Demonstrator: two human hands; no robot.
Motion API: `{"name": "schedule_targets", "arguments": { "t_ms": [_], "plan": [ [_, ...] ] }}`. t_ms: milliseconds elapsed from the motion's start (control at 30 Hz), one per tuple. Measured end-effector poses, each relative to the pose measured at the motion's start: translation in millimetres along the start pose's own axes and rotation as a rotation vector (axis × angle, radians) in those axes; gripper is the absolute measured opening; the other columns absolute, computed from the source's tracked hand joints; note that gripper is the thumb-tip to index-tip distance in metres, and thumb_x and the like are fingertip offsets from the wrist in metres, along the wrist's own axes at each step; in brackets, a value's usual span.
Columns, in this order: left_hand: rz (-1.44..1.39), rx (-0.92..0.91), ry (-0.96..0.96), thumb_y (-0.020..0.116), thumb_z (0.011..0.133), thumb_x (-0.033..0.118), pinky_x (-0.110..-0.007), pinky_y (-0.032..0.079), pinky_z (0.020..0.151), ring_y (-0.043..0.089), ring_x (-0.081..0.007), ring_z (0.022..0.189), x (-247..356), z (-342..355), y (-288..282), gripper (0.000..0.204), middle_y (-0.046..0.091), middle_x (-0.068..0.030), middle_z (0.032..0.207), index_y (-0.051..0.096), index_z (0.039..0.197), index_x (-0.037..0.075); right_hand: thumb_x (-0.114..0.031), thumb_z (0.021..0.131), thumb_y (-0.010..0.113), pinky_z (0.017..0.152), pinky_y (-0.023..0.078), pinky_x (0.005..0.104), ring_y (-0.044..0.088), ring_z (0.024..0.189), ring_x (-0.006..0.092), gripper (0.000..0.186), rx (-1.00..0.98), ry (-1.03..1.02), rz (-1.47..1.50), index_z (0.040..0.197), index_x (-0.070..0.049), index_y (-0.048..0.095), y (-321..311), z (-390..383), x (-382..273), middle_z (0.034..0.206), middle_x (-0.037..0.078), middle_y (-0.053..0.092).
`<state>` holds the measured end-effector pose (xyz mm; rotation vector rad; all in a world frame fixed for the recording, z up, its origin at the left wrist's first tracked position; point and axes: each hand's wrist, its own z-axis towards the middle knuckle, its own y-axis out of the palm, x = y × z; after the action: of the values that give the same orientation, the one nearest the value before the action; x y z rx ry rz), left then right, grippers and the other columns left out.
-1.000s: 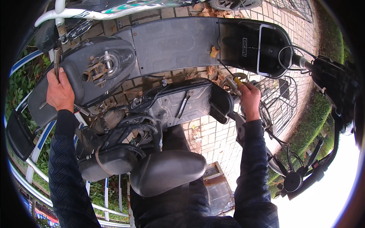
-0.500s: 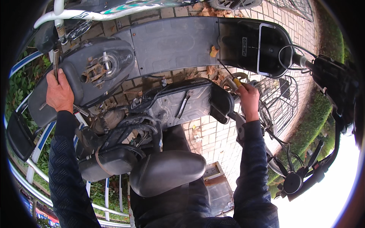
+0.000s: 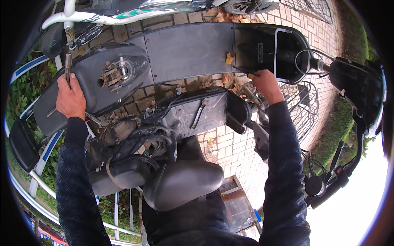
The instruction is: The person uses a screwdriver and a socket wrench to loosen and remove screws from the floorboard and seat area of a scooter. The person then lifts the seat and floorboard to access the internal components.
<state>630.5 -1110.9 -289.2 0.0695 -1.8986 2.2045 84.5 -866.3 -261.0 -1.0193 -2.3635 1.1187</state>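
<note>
My left hand (image 3: 70, 97) is closed on an upright metal tube (image 3: 68, 61) at the edge of a grey scooter seat (image 3: 45, 112). My right hand (image 3: 266, 84) grips a yellow-handled screwdriver (image 3: 250, 76), its thin shaft reaching toward the right part of the grey floorboard (image 3: 186, 49), below a yellow leaf (image 3: 229, 58). Beside that hand is the black front panel (image 3: 291, 53). Between my hands sits a rusty metal seat mount (image 3: 111, 76) on the rear body, left of the floorboard.
A second scooter with a black saddle (image 3: 182, 184) stands before me, with a wire basket (image 3: 303, 115). A white-framed vehicle (image 3: 88, 17) lies along the top. Blue-and-white railing (image 3: 39, 168) runs at left, hedge (image 3: 344, 115) at right, and a rusty metal box (image 3: 238, 211) sits below.
My right hand with the screwdriver has moved up toward the floorboard's lower edge. My left hand keeps its hold on the tube and appears slightly shifted right in the picture.
</note>
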Motion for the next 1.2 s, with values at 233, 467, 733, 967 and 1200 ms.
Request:
{"name": "schedule_targets", "arguments": {
  "t_ms": [233, 467, 733, 967, 1200],
  "plan": [
    [-0.064, -0.017, -0.012, 0.058, 0.106, 0.04, -0.049, 0.052, 0.074, 0.071, -0.0387, 0.087, 0, 1, -1, 0.027, 0.075, -0.0099, 0.097, 0.065, 0.117, 0.017, -0.029, 0.093, 0.071, 0.09, 0.058, 0.0452, 0.072, 0.103, 0.0417, 0.031, -0.356, 0.262, 0.096, 0.099, 0.001, 0.078, -16, 30, -15, 0.1, 0.028, 0.075],
    [-0.045, -0.012, -0.017, 0.059, 0.106, 0.04, -0.049, 0.053, 0.073, 0.071, -0.0378, 0.087, -4, -1, 1, 0.026, 0.075, -0.0091, 0.098, 0.065, 0.117, 0.017, -0.026, 0.092, 0.07, 0.089, 0.06, 0.045, 0.074, 0.104, 0.0366, 0.028, -0.08, -0.036, -0.392, 0.106, -0.003, 0.079, -5, 14, -25, 0.105, 0.022, 0.077],
    [-0.056, -0.014, -0.01, 0.059, 0.105, 0.039, -0.049, 0.053, 0.072, 0.072, -0.0373, 0.086, 0, 0, 0, 0.025, 0.076, -0.0095, 0.097, 0.065, 0.116, 0.017, -0.008, 0.084, 0.068, 0.079, 0.061, 0.044, 0.076, 0.093, 0.0335, 0.014, 0.042, -0.353, -0.689, 0.091, -0.009, 0.081, 7, -19, -29, 0.092, 0.014, 0.077],
    [-0.024, -0.017, 0.001, 0.057, 0.106, 0.039, -0.049, 0.053, 0.072, 0.071, -0.0369, 0.085, -1, 0, 0, 0.024, 0.076, -0.0108, 0.095, 0.064, 0.114, 0.017, -0.012, 0.087, 0.062, 0.081, 0.061, 0.0423, 0.077, 0.089, 0.0344, 0.024, -0.224, 0.305, 0.047, 0.1, 0.002, 0.077, -10, 8, -28, 0.079, 0.02, 0.076],
    [-0.053, -0.007, 0.014, 0.057, 0.106, 0.043, -0.05, 0.053, 0.073, 0.071, -0.0386, 0.086, -3, 0, 2, 0.028, 0.075, -0.0112, 0.095, 0.065, 0.116, 0.018, -0.012, 0.087, 0.068, 0.078, 0.062, 0.0419, 0.077, 0.094, 0.0331, 0.015, -0.01, -0.346, -0.789, 0.092, -0.006, 0.081, 11, 0, -29, 0.098, 0.015, 0.079]
  ]
}}
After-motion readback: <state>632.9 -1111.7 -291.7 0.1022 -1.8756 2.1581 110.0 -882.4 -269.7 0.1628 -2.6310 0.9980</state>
